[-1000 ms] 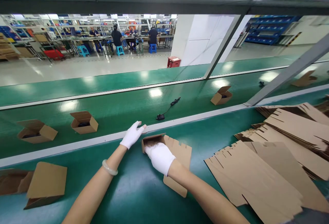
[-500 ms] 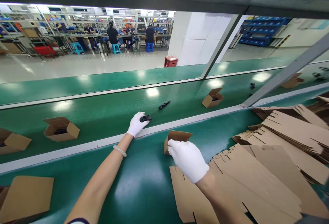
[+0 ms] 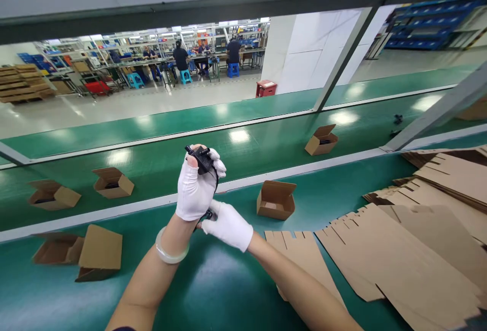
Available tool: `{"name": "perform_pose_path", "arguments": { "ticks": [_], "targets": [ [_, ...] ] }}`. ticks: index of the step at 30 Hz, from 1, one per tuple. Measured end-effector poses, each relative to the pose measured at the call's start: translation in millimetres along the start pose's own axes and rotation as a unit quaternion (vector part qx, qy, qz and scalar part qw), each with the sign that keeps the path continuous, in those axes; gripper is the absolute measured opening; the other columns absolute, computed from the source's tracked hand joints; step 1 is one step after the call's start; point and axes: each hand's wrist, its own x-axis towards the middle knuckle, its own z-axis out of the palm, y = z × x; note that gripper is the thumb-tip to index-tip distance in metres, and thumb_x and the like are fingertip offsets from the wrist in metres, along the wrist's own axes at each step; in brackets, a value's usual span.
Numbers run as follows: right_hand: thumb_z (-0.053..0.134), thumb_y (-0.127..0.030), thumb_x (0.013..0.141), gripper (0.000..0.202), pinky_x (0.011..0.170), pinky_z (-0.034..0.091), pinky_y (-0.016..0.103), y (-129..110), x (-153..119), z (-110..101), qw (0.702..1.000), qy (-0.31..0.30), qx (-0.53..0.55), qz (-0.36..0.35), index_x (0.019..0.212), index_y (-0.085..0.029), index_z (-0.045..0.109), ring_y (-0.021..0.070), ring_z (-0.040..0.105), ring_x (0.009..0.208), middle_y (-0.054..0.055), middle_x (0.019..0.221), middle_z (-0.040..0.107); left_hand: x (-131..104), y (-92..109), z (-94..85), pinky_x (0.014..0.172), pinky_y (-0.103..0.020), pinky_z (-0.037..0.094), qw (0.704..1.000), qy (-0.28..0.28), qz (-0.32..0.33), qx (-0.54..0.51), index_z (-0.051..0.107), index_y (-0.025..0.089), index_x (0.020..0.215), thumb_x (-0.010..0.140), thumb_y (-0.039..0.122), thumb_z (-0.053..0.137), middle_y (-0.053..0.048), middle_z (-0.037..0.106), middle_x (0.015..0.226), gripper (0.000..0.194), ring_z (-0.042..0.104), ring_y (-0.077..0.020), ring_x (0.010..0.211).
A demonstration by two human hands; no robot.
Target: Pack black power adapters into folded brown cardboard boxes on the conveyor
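Observation:
My left hand (image 3: 195,191), in a white glove, is raised over the edge of the green conveyor belt and closed around a black power adapter (image 3: 204,160) with its plug end pointing up and left. A black cable (image 3: 217,181) runs down from the adapter past the left palm. Just below, my gloved right hand (image 3: 229,226) pinches the bundled part of that cable, partly hidden by the fingers. An open cardboard box (image 3: 276,203) stands upright on the green worktop to the right of both hands, its lid up and a small light patch on its bottom.
Open boxes (image 3: 114,184) with dark contents stand along the conveyor belt (image 3: 243,156). Two more boxes (image 3: 101,252) rest at front left. Flat cardboard blanks (image 3: 403,255) pile up on the right. A slanted metal post (image 3: 437,103) rises at the right; people sit at far benches.
My left hand has lifted the adapter off the belt and drawn it nearer. My right hand has let go of the box and moved left to the cable. The view has shifted.

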Motion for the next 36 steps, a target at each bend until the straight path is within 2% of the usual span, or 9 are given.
{"name": "perform_pose_path", "arguments": {
  "ticks": [3, 7, 12, 16, 20, 26, 30, 33, 36],
  "targets": [
    [0.057, -0.021, 0.071, 0.01, 0.053, 0.041, 0.021, -6, -14, 7, 0.991, 0.002, 0.132, -0.014, 0.081, -0.018, 0.059, 0.0096, 0.05, 0.055, -0.004, 0.064, 0.056, -11, 11, -4.9, 0.062, -0.025, 0.052, 0.998, 0.025, 0.037, 0.037, 0.05, 0.023, 0.092, 0.077, 0.05, 0.058, 0.001, 0.059, 0.082, 0.031, 0.062, -0.0119, 0.069],
    [0.056, -0.03, 0.073, 0.021, 0.049, 0.042, 0.023, -18, -37, -18, 0.97, 0.171, 0.17, -0.015, 0.09, -0.018, 0.06, 0.0088, 0.046, 0.048, -0.002, 0.065, 0.055, -28, 11, -20.3, 0.073, -0.034, 0.055, 0.994, 0.034, 0.005, 0.104, 0.048, 0.021, 0.095, 0.077, 0.044, 0.061, -0.002, 0.062, 0.091, 0.032, 0.065, -0.0194, 0.085],
    [0.053, -0.028, 0.076, 0.029, 0.067, 0.048, 0.029, -30, -46, -48, 0.964, 0.256, -0.002, -0.079, 0.103, -0.021, 0.062, 0.0149, 0.058, 0.069, 0.002, 0.082, 0.063, -58, -17, -28.9, 0.084, -0.039, 0.05, 0.957, 0.024, -0.118, 0.263, 0.048, 0.018, 0.103, 0.079, 0.048, 0.055, -0.01, 0.061, 0.106, 0.039, 0.061, -0.0242, 0.099],
    [0.052, -0.022, 0.078, 0.017, 0.075, 0.047, 0.029, -30, -51, -52, 0.951, 0.232, -0.174, -0.11, 0.089, -0.023, 0.063, 0.0164, 0.059, 0.08, 0.002, 0.086, 0.064, -70, -35, -22.5, 0.093, -0.038, 0.044, 0.938, -0.038, -0.122, 0.322, 0.052, 0.017, 0.107, 0.083, 0.051, 0.046, -0.011, 0.059, 0.114, 0.041, 0.056, -0.0239, 0.105],
    [0.05, -0.024, 0.081, 0.01, 0.07, 0.047, 0.028, -24, -63, -63, 0.927, 0.295, -0.198, -0.123, 0.08, -0.022, 0.059, 0.0159, 0.059, 0.073, 0.001, 0.078, 0.063, -67, -48, -15.0, 0.1, -0.039, 0.039, 0.942, -0.102, -0.123, 0.296, 0.05, 0.018, 0.116, 0.088, 0.051, 0.036, -0.01, 0.057, 0.12, 0.046, 0.052, -0.0239, 0.113],
    [0.048, -0.027, 0.085, 0.01, 0.072, 0.046, 0.027, 5, -79, -107, 0.829, 0.459, -0.274, -0.167, 0.086, -0.021, 0.057, 0.0165, 0.059, 0.077, 0.004, 0.085, 0.063, -50, -111, -20.4, 0.106, -0.044, 0.029, 0.914, -0.05, -0.117, 0.385, 0.03, 0.017, 0.134, 0.085, 0.04, 0.047, -0.014, 0.045, 0.135, 0.057, 0.04, -0.0243, 0.126],
    [0.038, -0.025, 0.089, 0.021, 0.065, 0.044, 0.026, 34, -79, -127, 0.791, 0.377, -0.465, -0.128, 0.082, -0.018, 0.057, 0.0165, 0.059, 0.07, 0.006, 0.079, 0.062, -42, -158, -19.9, 0.108, -0.042, 0.026, 0.881, -0.058, -0.152, 0.444, 0.033, 0.018, 0.134, 0.076, 0.023, 0.057, -0.011, 0.043, 0.138, 0.063, 0.037, -0.0255, 0.129],
    [0.038, -0.022, 0.088, 0.023, 0.059, 0.041, 0.028, 42, -73, -129, 0.774, 0.223, -0.591, -0.036, 0.083, -0.015, 0.06, 0.0185, 0.059, 0.066, 0.009, 0.078, 0.062, -40, -175, -19.0, 0.107, -0.039, 0.03, 0.874, -0.091, -0.161, 0.449, 0.041, 0.021, 0.129, 0.072, 0.011, 0.05, -0.005, 0.051, 0.132, 0.058, 0.042, -0.0217, 0.125],
    [0.044, -0.023, 0.085, 0.021, 0.061, 0.043, 0.03, 33, -58, -124, 0.786, 0.029, -0.613, 0.069, 0.094, -0.013, 0.061, 0.023, 0.062, 0.074, 0.012, 0.087, 0.064, -40, -181, -22.2, 0.107, -0.037, 0.032, 0.868, -0.117, -0.158, 0.456, 0.049, 0.02, 0.122, 0.071, 0.009, 0.047, -0.004, 0.055, 0.126, 0.052, 0.047, -0.0203, 0.121]
  ]
}}
